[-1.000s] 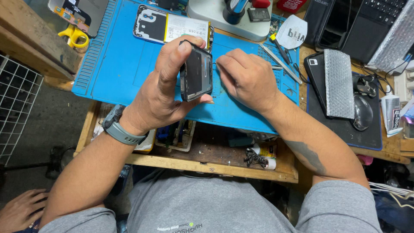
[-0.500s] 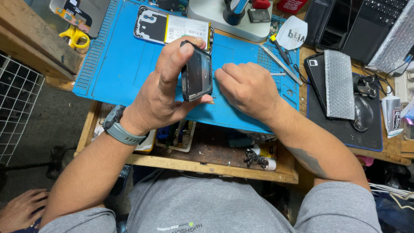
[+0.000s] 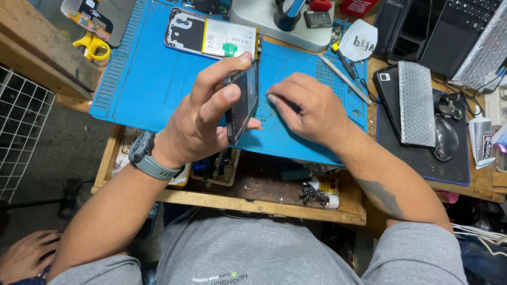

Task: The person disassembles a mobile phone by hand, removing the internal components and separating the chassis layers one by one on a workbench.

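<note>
The left hand point(image 3: 203, 124) was raised, fingers curled in a grip; the right hand point(image 3: 311, 111) lay knuckles-up, fingertips pinched.

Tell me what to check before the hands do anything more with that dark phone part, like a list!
1. Left hand has a firm grip on the dark phone part: ok, fingers on top, thumb underneath.
2. Right hand is close to the part: ok, its fingertips are beside the edge; whether they touch, cannot tell.
3. Right hand holds a tool: cannot tell, the fingers are pinched together and hide it.
4. Blue mat lies under the work: ok.
5. Opened phone body is out of the way: ok, it lies at the mat's far edge.
6. Tweezers are within reach: ok, on the mat right of the hand.
</note>
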